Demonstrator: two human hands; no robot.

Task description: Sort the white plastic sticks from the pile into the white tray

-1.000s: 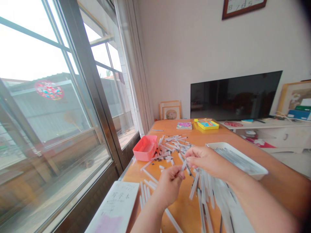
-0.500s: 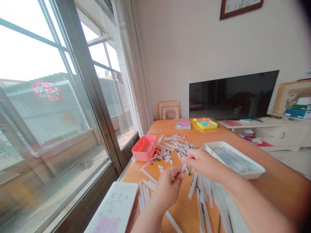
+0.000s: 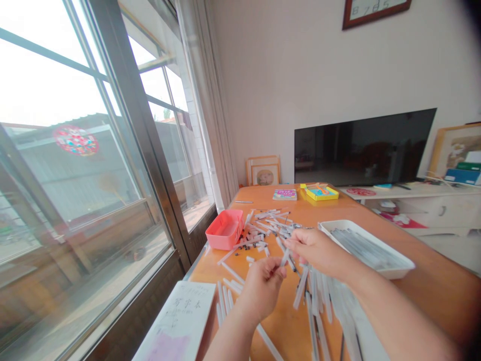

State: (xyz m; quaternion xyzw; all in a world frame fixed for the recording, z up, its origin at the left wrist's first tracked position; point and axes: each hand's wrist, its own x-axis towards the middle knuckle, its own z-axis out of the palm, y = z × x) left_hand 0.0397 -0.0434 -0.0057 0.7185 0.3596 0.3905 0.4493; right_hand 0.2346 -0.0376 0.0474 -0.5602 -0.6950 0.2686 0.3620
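Observation:
My left hand is closed in a pinch on a short translucent pen piece above the middle of the table. Just to its right, my right hand is closed with its fingertips by the upper end of the same piece. Whether it grips a separate small part is hidden. Behind and below the hands lie loose pen tubes and small dark and white caps. More clear tubes lie left of my left forearm.
A red basket stands at the left edge of the orange table. A white tray of tubes is at right. A paper notebook lies near left; a yellow tray and small book are at the far end.
The view has shifted slightly, so the scene sits a little further right. Both hands keep nearly the same pose, and the piece between them shows slightly more clearly.

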